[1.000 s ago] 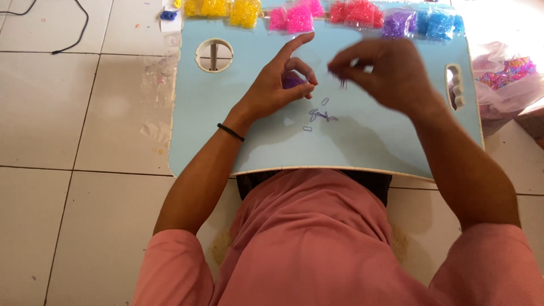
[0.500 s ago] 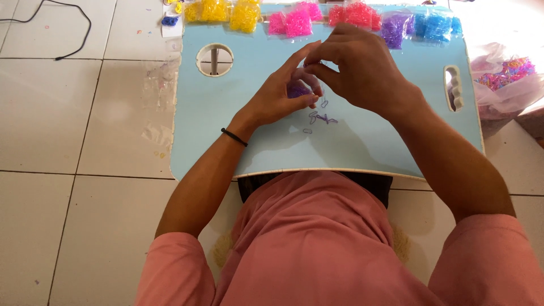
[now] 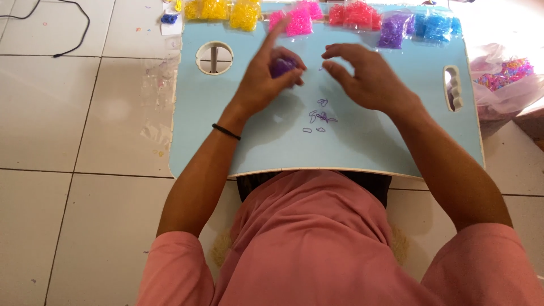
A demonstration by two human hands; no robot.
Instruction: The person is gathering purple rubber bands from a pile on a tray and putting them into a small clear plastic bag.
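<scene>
**Purple bands between two hands**

Head view: the left hand (image 3: 266, 79) grips a purple bundle (image 3: 281, 67) above the light blue table (image 3: 396, 141). The right hand (image 3: 365, 79) hovers just beside it, fingers loosely curled, empty. Loose purple bands (image 3: 320, 118) lie nearer the right hand.
</scene>
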